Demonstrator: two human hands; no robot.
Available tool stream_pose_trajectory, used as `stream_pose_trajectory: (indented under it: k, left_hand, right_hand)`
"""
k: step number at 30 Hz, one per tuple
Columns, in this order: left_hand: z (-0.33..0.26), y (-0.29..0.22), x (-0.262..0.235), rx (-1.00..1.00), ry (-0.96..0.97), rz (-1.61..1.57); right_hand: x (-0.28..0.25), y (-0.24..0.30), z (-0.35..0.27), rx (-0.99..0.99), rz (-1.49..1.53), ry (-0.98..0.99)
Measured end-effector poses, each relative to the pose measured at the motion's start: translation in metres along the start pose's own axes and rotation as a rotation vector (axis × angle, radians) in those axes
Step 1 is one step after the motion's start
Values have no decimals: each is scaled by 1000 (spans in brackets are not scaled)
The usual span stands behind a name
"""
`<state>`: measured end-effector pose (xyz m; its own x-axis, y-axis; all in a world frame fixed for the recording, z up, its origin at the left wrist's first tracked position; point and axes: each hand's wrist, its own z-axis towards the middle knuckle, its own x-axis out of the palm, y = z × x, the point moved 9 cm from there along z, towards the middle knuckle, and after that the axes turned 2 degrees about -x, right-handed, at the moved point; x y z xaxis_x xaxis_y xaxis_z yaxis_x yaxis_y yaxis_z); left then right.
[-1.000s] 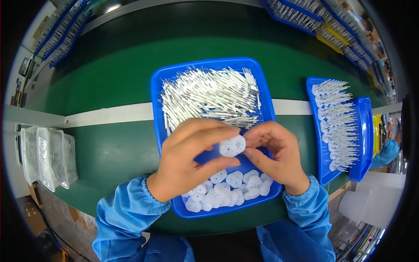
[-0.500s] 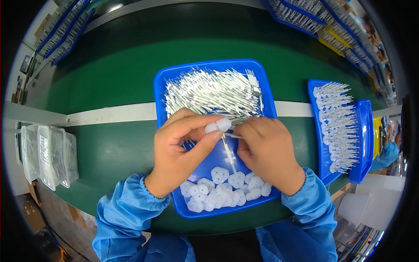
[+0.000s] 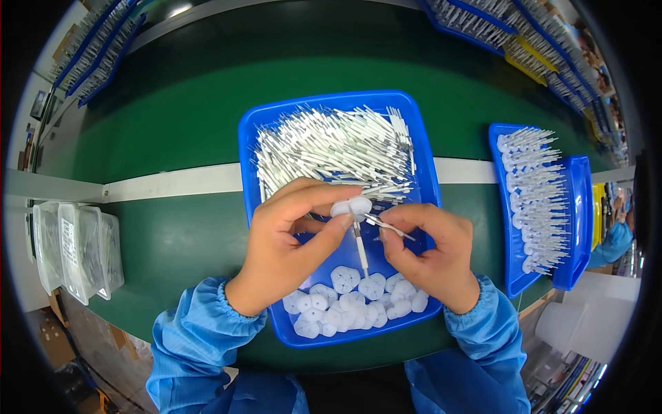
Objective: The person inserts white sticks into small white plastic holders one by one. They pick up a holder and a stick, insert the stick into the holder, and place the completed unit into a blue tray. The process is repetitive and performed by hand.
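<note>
Between thumb and fingers of my left hand [image 3: 286,241] is a white lobed plastic disc [image 3: 352,207]. A slim white rod with metal ends [image 3: 361,248] hangs down from it. My right hand [image 3: 441,255] pinches a few similar thin rods [image 3: 389,225], their tips close to the disc's right side; whether they touch it I cannot tell. Below both hands is a blue tray [image 3: 429,169]. A heap of white rods [image 3: 331,148] fills its far part, and loose white lobed discs [image 3: 352,307] lie in its near part.
To the right, blue trays [image 3: 512,272] hold rows of discs with rods standing out. Clear plastic boxes [image 3: 72,248] stand at the left edge of the green table [image 3: 172,262]. More filled trays [image 3: 476,27] sit at the far corners. Another person's blue sleeve [image 3: 610,246] shows far right.
My right hand has moved slightly nearer and turned, bringing the rods in its fingers into view beside the disc. My left hand keeps its grip on the disc, whose rod now hangs more upright.
</note>
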<state>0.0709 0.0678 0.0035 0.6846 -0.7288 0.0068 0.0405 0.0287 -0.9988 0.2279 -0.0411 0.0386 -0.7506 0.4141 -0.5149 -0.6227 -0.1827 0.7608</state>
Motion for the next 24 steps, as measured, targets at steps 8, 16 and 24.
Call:
stream_pose_trajectory:
  k: [8,16,24]
  left_hand:
    - [-1,-4,-4,40,-59,-19]
    - [-4,-17,3,159,-68,222]
    - [-4,-16,7,179,-35,306]
  right_hand:
    - [-1,-1,-2,56,-10,5]
    - [11,-7,-12,180,89,14]
    - [21,-24,-15,353,263,62]
